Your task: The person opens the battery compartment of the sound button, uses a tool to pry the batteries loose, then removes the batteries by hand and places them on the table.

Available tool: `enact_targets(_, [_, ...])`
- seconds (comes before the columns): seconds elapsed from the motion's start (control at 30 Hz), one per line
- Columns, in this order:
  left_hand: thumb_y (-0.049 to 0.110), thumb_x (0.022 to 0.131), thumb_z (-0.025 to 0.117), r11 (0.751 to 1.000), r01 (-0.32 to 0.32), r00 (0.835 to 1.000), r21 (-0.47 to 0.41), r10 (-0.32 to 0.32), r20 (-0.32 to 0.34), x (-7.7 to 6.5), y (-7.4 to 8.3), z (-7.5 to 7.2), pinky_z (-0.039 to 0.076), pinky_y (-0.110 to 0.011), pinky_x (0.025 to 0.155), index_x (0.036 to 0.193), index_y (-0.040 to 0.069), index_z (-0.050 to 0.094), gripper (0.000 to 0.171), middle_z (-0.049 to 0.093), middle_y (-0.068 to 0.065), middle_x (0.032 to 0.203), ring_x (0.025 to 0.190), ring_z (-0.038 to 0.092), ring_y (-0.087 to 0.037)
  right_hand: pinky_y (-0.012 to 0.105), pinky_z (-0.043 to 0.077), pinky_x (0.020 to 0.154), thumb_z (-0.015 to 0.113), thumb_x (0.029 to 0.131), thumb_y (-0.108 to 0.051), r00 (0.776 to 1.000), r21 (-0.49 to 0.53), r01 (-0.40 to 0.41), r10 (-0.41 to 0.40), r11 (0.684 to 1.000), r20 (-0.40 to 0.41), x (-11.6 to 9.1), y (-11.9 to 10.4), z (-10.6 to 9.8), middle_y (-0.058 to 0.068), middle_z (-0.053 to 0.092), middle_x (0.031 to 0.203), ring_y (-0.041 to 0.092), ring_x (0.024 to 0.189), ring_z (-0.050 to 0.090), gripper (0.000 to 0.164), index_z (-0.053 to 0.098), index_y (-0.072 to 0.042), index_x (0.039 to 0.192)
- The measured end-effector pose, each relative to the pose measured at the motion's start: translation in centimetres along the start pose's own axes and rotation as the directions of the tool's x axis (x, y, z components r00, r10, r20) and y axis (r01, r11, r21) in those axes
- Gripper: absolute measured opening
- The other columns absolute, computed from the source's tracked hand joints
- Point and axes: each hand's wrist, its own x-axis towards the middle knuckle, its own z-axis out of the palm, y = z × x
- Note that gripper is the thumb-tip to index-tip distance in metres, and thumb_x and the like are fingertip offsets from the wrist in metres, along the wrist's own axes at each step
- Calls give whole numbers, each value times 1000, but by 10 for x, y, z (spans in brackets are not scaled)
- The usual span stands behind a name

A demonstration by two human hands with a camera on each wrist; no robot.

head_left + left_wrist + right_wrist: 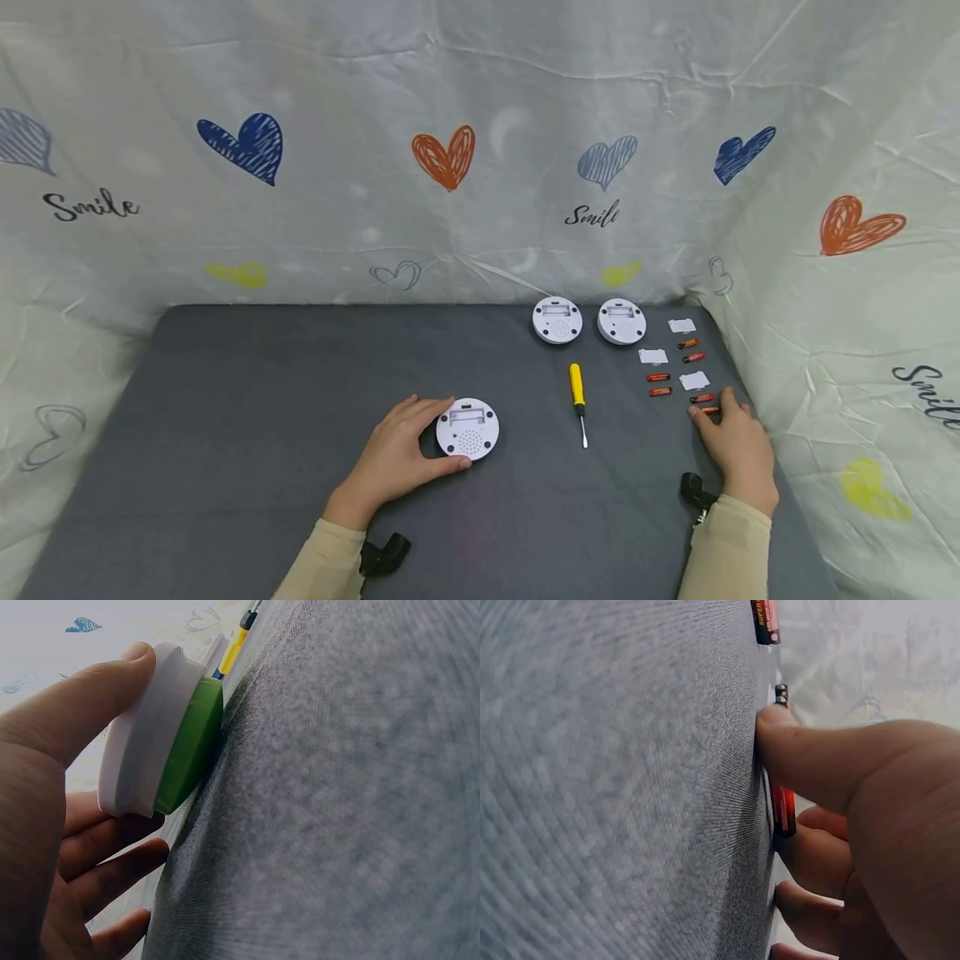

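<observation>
My left hand (401,450) grips a round white device (480,442) by its sides, thumb at the near edge and fingers at the far one. Its upturned face shows an uncovered battery compartment, a speaker grille and small dark feet. In the left wrist view the device (139,742) has a green lower part facing the cloth. At the right side of the table, my right hand (738,446) pinches a small red and black battery (783,806) lying at the cloth. The thumb covers part of that battery in the right wrist view.
Two more white devices, one (557,331) left of the other (622,332), stand at the back edge. A yellow-handled screwdriver (577,387) lies between my hands. Several red batteries, one of them here (660,392), and three white covers (694,381) lie near the right edge.
</observation>
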Motion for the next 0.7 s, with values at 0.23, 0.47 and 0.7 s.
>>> enact_targets(0.23, [60,77,97,1000,-1,1000,2,1,-4,1,1,-1,41,-65,120,153,15,66,93,67,-8,149,148,51,-45,77,40,111,61,109,-49,1000,10,9,-9,1000,12,2,2,2,48,40,154,70,131,48,88,28,10,165])
enact_targets(0.47, [59,77,97,1000,-13,1000,4,13,-10,1,-1,-1,40,-63,122,152,14,66,93,68,-7,148,146,54,-41,77,38,113,63,108,-55,1000,24,17,-18,1000,18,1,-1,-3,48,38,156,70,135,45,95,27,11,165])
enact_targets(0.7, [62,77,96,1000,-8,1000,8,8,5,0,-1,-1,40,-63,122,153,16,66,94,67,-7,150,148,52,-43,75,46,103,61,109,-50,983,116,73,-52,990,-178,-8,-22,-10,41,55,146,63,125,58,78,43,5,161])
